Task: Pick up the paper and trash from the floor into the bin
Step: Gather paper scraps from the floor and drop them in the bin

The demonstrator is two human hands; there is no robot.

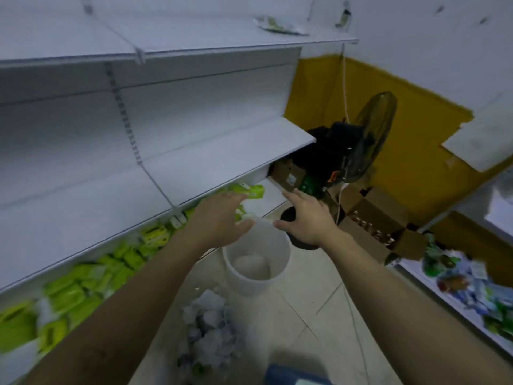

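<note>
A white round bin (256, 276) stands on the tiled floor in the middle of the view, with something pale lying at its bottom. Just in front of it, nearer me, a heap of crumpled white and grey paper and trash (211, 332) lies on the floor. My left hand (219, 218) hovers over the bin's far left rim, fingers spread, holding nothing. My right hand (308, 218) hangs over the far right rim, also spread and holding nothing. The whole view is blurred.
White shelves (155, 151) run along the left, the lowest one full of green packets (91, 282). Behind the bin are a black fan (363, 140), a black round base (294, 218) and open cardboard boxes (377, 218). A shelf with colourful packets (472, 287) is at right.
</note>
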